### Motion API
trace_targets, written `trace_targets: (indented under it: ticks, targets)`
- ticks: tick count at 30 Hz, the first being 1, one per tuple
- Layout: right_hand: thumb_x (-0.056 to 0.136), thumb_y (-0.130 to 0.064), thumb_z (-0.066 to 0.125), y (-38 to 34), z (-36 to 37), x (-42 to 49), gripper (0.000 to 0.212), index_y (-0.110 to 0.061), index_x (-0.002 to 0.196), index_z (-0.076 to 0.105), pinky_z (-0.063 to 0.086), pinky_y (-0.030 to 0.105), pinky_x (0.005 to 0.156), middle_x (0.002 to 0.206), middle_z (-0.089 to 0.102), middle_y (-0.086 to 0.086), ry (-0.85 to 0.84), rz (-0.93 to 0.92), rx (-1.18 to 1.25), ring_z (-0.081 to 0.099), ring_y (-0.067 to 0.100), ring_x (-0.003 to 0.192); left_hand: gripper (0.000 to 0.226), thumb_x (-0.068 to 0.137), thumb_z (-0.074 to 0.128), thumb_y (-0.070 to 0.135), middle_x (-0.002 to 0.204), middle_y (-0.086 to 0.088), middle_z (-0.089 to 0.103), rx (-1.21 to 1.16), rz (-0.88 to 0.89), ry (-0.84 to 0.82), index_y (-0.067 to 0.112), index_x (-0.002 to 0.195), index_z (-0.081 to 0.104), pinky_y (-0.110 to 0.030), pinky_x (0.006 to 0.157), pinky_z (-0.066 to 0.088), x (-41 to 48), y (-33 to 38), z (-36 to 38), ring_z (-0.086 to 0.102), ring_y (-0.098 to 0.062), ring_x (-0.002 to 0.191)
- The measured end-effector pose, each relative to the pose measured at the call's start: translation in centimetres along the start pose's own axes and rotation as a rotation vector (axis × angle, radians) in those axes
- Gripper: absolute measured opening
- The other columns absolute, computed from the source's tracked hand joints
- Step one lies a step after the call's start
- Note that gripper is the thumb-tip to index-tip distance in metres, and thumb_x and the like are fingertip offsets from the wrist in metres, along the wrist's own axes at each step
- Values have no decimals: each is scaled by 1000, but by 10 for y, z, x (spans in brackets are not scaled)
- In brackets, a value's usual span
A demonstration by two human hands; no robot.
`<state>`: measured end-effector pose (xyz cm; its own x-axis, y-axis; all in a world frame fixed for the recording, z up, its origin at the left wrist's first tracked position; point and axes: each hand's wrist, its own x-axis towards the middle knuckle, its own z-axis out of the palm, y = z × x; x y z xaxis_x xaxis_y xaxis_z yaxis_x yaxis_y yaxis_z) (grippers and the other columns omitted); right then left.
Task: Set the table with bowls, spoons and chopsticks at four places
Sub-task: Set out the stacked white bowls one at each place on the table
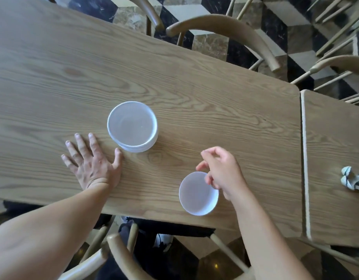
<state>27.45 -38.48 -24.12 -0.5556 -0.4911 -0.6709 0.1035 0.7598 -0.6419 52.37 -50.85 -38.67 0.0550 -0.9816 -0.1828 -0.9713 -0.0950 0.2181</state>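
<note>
A person's left hand (pixel 91 160) lies flat on the wooden surface (pixel 194 87), fingers spread wide and thumb pointing toward a stack of white bowls (pixel 132 126) just to its right. The thumb tip is close beside the stack, though contact is unclear. The right hand (pixel 223 170) hovers with fingers loosely curled over the far-right rim of a single white bowl (pixel 196 195). Whether it pinches the rim or only hangs above it cannot be told. This bowl stands upright at the near edge of the surface, right of the stack and well apart from it. A second surface (pixel 336 138) butts against the first on the right and carries a crumpled cloth (pixel 353 179). Curved wooden chairs stand on both sides — one at the far edge (pixel 225 25), another at the near edge (pixel 122 257) — over a chequered floor (pixel 211 45).
</note>
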Motion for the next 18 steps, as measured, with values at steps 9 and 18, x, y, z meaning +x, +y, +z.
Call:
trace_targets:
  ticks: [9,18]
  targets:
    - [88,-50,56,-71,93,34,30,-23,102,52,39,21,43,70,73,-2,-101,-253,-297,56,16,36,89,86,41,66,168,-10,2,10,-7,-27,19,158,15,-54,121,-8,1,0,-2,-9,-32,153]
    - [84,-27,57,-76,107,47,14,-16,89,51,50,37,72,80,69,6,14,-363,-534,63,29,85,93,83,43,69,168,-10,4,8,-12,-52,19,157,19,-55,121,-7,3,0,-3,-8,-33,154]
